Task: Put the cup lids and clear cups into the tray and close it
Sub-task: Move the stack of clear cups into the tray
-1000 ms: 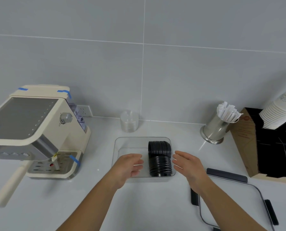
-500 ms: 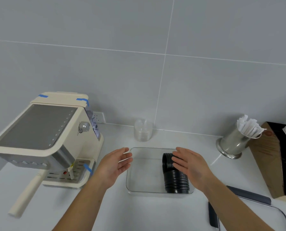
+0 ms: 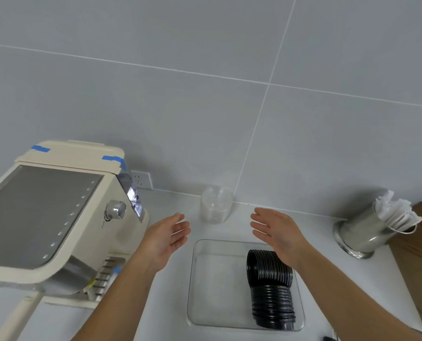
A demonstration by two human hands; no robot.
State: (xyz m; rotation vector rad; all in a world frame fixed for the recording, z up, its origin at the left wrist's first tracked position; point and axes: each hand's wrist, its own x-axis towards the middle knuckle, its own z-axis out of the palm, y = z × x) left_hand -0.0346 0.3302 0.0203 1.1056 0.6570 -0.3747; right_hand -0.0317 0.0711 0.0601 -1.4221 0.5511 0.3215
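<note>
Left hand point(image 3: 166, 238) and right hand point(image 3: 276, 232) spread, clear cups point(image 3: 214, 205) between, beyond fingertips

Left hand point(image 3: 166, 236) and right hand point(image 3: 277, 232) spread, flanking clear cups point(image 3: 214, 204), black lids point(image 3: 270, 289) in tray point(image 3: 212, 286)

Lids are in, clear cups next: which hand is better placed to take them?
Neither clearly: left hand and right hand, both open, flank the clear plastic cup stack by the wall.
</note>
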